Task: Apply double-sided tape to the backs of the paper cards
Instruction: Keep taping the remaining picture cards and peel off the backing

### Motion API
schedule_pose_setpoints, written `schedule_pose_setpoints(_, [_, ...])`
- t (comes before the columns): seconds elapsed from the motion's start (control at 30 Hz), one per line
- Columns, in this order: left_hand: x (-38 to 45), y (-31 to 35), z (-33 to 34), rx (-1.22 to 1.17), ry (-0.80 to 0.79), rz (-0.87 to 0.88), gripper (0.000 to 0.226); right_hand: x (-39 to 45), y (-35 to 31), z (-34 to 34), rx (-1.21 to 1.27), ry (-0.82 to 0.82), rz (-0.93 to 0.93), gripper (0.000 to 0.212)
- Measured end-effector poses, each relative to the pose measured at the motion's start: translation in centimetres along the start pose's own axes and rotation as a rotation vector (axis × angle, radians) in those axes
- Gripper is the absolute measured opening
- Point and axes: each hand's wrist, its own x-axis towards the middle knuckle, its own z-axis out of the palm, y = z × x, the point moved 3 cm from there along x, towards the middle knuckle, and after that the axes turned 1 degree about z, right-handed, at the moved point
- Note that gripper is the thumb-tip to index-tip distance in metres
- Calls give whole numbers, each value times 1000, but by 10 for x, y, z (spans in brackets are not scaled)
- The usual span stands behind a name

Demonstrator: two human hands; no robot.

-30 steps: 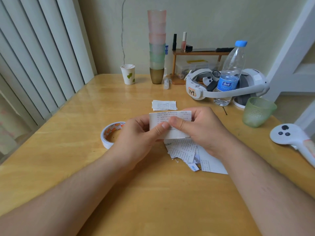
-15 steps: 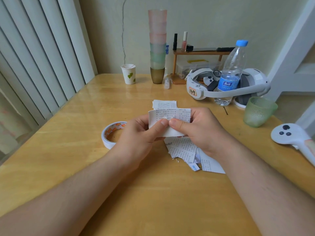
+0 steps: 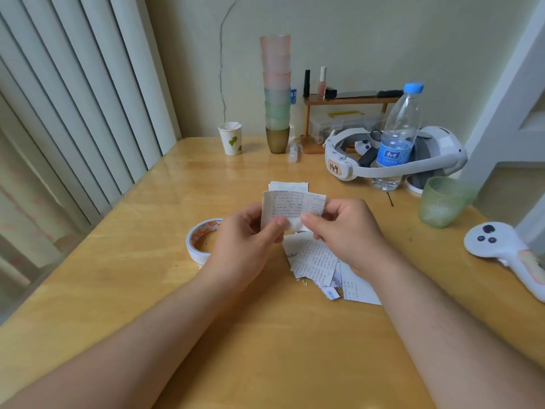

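A person held a printed paper card (image 3: 290, 209) upright above a wooden table (image 3: 147, 276), both hands working its lower edge. The left hand (image 3: 250, 240) pinched the card's lower left part between thumb and curled fingers, while the right hand (image 3: 345, 231) pinched the lower right corner, thumb tips close together near the bottom margin. The grip, judged from the frame, suited peeling a tape liner or pressing a strip down along the card's edge; whether tape was already on it could not be made out. The card curved slightly, lifted clear of the table so that both thumbs could reach it.

A roll of double-sided tape (image 3: 202, 242) lay flat on the table just to the left of the left hand, within easy reach for the next strip. A loose pile of printed cards (image 3: 318, 264) sat under and just nearer than the right hand, apparently waiting their turn, and one more paper card (image 3: 287, 185) lay flat just beyond the held one, perhaps set aside as finished.

Farther back stood a tower of stacked plastic cups (image 3: 276, 93), a paper cup (image 3: 231, 138), a water bottle (image 3: 396, 137) and a white headset (image 3: 392, 156); a green cup (image 3: 442, 200) and a white controller (image 3: 501, 249) lay at right.
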Motion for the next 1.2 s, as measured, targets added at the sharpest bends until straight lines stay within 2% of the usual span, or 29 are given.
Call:
schedule_pose_setpoints(0.1, [4, -1, -5, -50, 45, -66, 7, 0, -2, -5, 28, 89, -9, 6])
schedule_pose_setpoints(0.23, [22, 7, -12, -126, 13, -168, 4, 0, -6, -11, 189, 140, 43, 3])
schedule_pose_setpoints(0.37, [51, 18, -20, -107, -11, -144, 6, 10, -13, -11, 278, 183, 74, 6])
schedule_pose_setpoints(0.47, [74, 14, -23, -37, -37, -171, 7, 32, -19, -15, 183, 258, 59, 13])
schedule_pose_setpoints(0.57, [98, 5, -21, 74, -40, -237, 9, 61, -17, -16, -37, 260, 75, 11])
schedule_pose_setpoints(0.67, [119, -9, -15, 167, -26, -335, 46, 86, -6, -9, -160, 221, 139, 4])
schedule_pose_setpoints(0.73, [132, -24, -14, 237, -20, -370, 57, 99, 2, -4, -223, 204, 176, 6])
schedule_pose_setpoints(0.83, [147, -43, -14, 376, -11, -375, 57, 119, 12, 2, -364, 190, 180, 11])
schedule_pose_setpoints(1.07, [164, -58, -10, 681, -49, -306, 54, 143, 26, 15, -574, 161, 126, 6])
schedule_pose_setpoints(1.2, [170, -62, -7, 781, -74, -246, 49, 143, 30, 21, -697, 181, 36, 11])
